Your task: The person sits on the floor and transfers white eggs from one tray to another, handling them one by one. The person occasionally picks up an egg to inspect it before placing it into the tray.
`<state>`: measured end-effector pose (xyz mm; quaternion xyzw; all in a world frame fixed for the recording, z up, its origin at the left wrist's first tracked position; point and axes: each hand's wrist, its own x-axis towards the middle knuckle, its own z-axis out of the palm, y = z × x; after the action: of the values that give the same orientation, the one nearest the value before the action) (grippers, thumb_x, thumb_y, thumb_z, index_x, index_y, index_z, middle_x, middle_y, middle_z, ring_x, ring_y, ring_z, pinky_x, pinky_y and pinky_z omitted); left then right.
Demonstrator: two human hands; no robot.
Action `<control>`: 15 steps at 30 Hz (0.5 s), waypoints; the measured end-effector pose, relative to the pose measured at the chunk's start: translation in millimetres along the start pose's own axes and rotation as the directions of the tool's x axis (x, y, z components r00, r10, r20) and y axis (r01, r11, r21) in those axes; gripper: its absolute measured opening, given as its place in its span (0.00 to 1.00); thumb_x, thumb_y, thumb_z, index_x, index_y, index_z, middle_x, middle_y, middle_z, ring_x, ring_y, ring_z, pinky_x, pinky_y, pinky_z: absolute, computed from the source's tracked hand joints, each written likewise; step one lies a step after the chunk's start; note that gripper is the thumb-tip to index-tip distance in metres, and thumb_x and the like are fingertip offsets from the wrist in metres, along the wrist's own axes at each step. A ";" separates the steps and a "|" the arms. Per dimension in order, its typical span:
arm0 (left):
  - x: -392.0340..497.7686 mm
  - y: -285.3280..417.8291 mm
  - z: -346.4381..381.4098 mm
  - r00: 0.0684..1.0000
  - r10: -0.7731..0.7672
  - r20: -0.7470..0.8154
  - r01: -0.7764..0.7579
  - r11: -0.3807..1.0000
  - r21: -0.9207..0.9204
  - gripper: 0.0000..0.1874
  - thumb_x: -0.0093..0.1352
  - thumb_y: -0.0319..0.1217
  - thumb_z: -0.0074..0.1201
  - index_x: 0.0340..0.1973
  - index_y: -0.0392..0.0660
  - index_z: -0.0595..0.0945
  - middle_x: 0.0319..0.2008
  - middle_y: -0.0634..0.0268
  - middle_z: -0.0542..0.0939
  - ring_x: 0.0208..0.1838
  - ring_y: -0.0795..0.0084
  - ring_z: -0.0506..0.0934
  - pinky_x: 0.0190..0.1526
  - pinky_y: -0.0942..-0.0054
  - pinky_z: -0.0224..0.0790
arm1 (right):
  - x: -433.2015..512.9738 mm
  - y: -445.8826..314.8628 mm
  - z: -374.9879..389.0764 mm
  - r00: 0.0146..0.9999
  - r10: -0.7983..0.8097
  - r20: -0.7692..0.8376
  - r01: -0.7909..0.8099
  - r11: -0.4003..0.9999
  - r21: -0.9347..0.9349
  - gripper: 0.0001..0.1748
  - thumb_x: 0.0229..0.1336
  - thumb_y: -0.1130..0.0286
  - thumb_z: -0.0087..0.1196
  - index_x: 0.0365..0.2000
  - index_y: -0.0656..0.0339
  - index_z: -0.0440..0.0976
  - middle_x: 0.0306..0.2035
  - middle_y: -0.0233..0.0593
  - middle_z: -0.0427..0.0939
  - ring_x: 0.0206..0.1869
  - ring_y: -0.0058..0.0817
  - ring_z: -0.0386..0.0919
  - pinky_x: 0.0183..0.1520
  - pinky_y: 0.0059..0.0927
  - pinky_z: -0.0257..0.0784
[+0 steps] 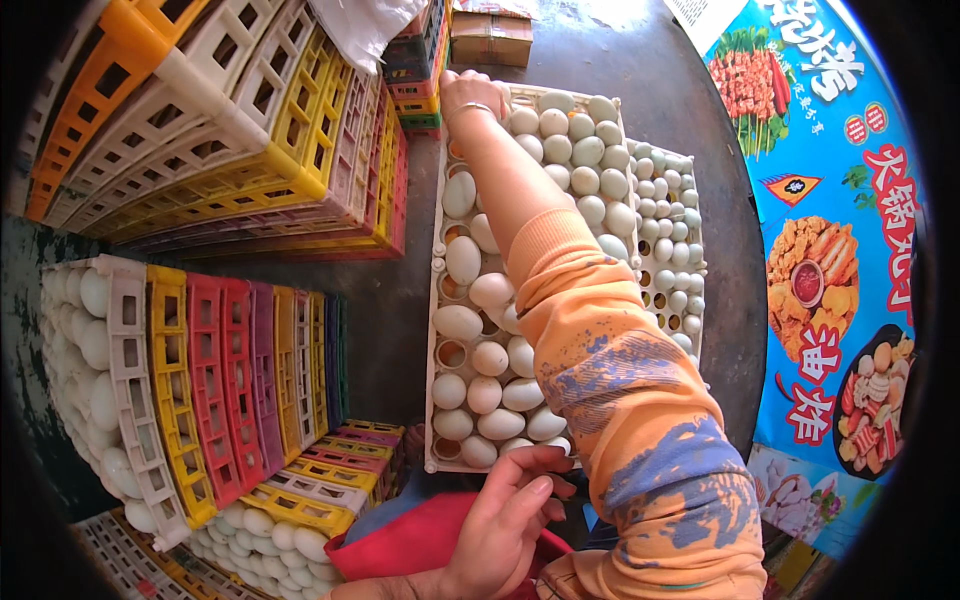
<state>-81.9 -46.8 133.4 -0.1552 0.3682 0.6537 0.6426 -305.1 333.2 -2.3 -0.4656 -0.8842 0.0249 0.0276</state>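
Observation:
A white plastic egg tray point(430, 405) lies before me on a dark tabletop, filled with pale eggs and some vacant round holes along its left side. My right hand point(474, 96), a bracelet at its wrist, reaches across to the tray's far left corner. Its fingers point downward there; what they grip is hidden. The orange sleeve point(637, 390) covers part of the tray. Close to the near edge, my left hand point(510, 517) is held with fingers loosely curled and nothing visible in it. Its fingertips are beside an egg point(558, 445) in the near row.
Beyond the tray's right side is another tray holding smaller eggs point(664, 250). Stacked colored plastic crates point(300, 142) rise at the left, with more egg-filled crates point(232, 375) below. A cardboard box point(491, 39) sits at the back. A blue food poster point(832, 247) borders the right.

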 end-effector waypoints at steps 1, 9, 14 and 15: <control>1.0 1.1 0.6 1.000 0.005 -0.010 -0.006 1.000 -0.019 0.15 0.69 0.29 0.50 0.51 0.42 0.74 0.45 0.65 0.77 0.44 0.72 0.75 0.43 0.75 0.67 | -0.1 3.9 -0.3 0.999 -0.030 -0.019 0.031 0.999 0.039 0.15 0.64 0.62 0.45 0.49 0.52 0.71 0.48 0.46 0.78 0.53 0.42 0.76 0.52 0.44 0.72; 17.8 3.5 2.3 0.996 0.077 -0.035 -0.071 0.986 0.151 0.12 0.73 0.32 0.43 0.52 0.46 0.72 0.46 0.66 0.75 0.46 0.75 0.74 0.44 0.74 0.66 | -70.3 90.8 -34.2 0.846 -0.345 0.407 -0.461 -0.088 0.883 0.24 0.60 0.52 0.42 0.41 0.64 0.72 0.31 0.45 0.79 0.25 0.23 0.76 0.21 0.29 0.73; 46.0 6.0 5.1 0.985 0.168 -0.034 -0.160 0.971 0.175 0.17 0.74 0.40 0.44 0.55 0.49 0.70 0.51 0.66 0.73 0.50 0.71 0.72 0.50 0.68 0.68 | -166.7 114.2 -65.6 0.699 -0.582 0.414 -0.670 -0.333 0.663 0.25 0.63 0.51 0.41 0.46 0.63 0.70 0.36 0.45 0.79 0.27 0.25 0.78 0.23 0.30 0.75; 54.3 7.4 5.9 0.980 0.199 -0.029 -0.191 0.966 0.177 0.21 0.74 0.43 0.45 0.58 0.49 0.69 0.54 0.65 0.71 0.53 0.69 0.71 0.52 0.64 0.67 | -189.5 114.3 -70.7 0.686 -0.562 0.462 -0.701 -0.342 0.625 0.25 0.61 0.51 0.45 0.46 0.62 0.71 0.37 0.45 0.79 0.28 0.25 0.77 0.25 0.30 0.75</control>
<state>-94.2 -2.6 102.8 -0.0771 0.4522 0.6754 0.5775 -99.0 242.8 55.4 -0.2373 -0.3259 0.9140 0.0464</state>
